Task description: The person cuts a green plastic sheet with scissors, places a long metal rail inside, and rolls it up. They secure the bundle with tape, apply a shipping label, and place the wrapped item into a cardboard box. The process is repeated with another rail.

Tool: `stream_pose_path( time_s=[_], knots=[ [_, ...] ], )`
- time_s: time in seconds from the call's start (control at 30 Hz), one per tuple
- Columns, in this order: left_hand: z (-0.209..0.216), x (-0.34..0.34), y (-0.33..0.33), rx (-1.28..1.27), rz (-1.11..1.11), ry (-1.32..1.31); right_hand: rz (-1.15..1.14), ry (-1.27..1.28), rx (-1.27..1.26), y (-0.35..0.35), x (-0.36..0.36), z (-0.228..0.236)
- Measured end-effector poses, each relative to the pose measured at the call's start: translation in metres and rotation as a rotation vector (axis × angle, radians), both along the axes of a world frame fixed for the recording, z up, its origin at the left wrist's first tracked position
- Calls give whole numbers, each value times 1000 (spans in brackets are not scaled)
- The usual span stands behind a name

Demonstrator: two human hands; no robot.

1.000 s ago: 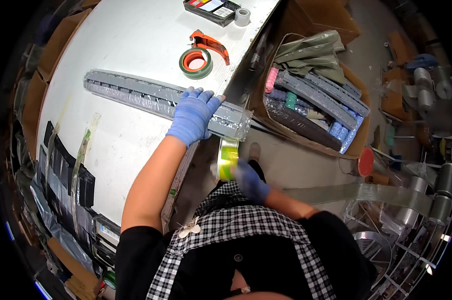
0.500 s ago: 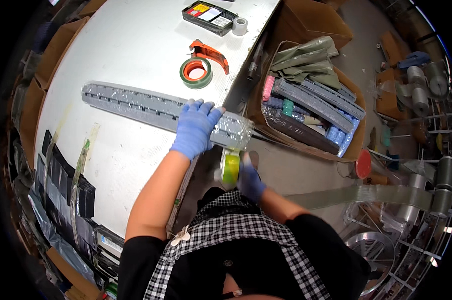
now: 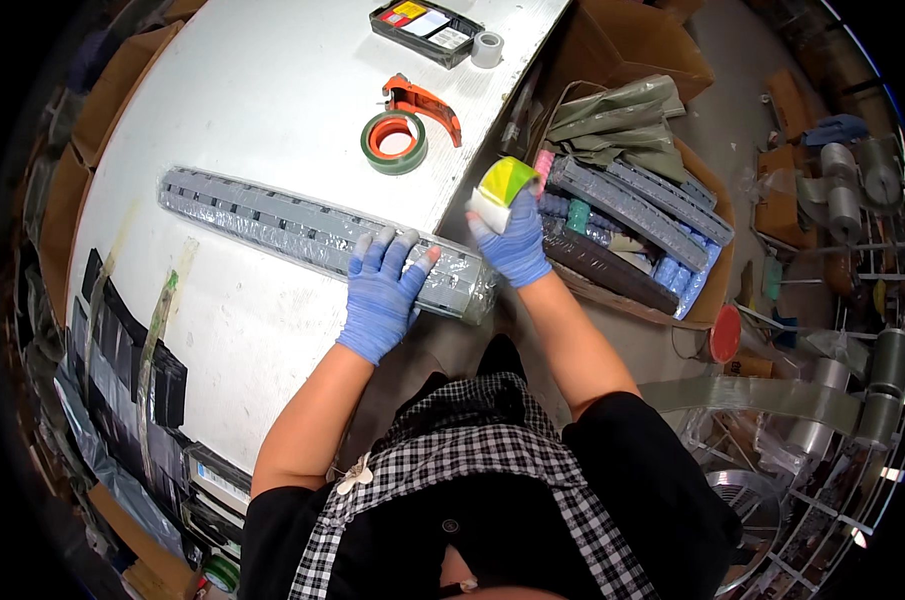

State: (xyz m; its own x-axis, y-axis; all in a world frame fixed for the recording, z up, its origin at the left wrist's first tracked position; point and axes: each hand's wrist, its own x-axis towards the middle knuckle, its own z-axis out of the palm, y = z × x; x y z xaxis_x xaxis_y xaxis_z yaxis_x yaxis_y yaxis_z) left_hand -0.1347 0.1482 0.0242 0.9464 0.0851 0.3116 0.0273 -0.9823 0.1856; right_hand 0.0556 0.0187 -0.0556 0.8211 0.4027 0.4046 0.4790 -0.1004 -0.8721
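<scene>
Across the corner of the white-painted table (image 3: pixel 242 100), a long, narrow grey strip bundle (image 3: pixel 262 215) lies slantwise under glossy, crinkled clear film, its right end jutting past the edge. Dark slots run along its ribbed, hard top. The left hand (image 3: pixel 377 300), in a thin, finely ridged blue glove with pale fingertips, rests on it near that end, fingers straight and spread slightly apart. The right hand (image 3: pixel 520 245), gloved alike, has its fingers curled around a shiny yellow-green tape roll (image 3: pixel 507 185), clear of the bundle. Farther up the tabletop, 1 green tape ring (image 3: pixel 372 148) with a smooth orange core touches or nearly touches a curved orange tool (image 3: pixel 427 103). Soft, folded olive sheeting (image 3: pixel 617 120) fills part of the cardboard box (image 3: pixel 612 303) at right.
</scene>
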Motion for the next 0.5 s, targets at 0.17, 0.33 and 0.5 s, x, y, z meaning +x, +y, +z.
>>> stream_pose_path(
  time_s=[0.17, 0.33, 0.5],
  knots=[
    [28, 1, -17, -128, 41, 166, 27, 5, -343, -44, 40, -9],
    [31, 90, -79, 224, -337, 756, -85, 128, -407, -43, 23, -12],
    [-15, 93, -114, 372, -359, 730, -62, 604, -292, -66, -11, -60]
  ],
)
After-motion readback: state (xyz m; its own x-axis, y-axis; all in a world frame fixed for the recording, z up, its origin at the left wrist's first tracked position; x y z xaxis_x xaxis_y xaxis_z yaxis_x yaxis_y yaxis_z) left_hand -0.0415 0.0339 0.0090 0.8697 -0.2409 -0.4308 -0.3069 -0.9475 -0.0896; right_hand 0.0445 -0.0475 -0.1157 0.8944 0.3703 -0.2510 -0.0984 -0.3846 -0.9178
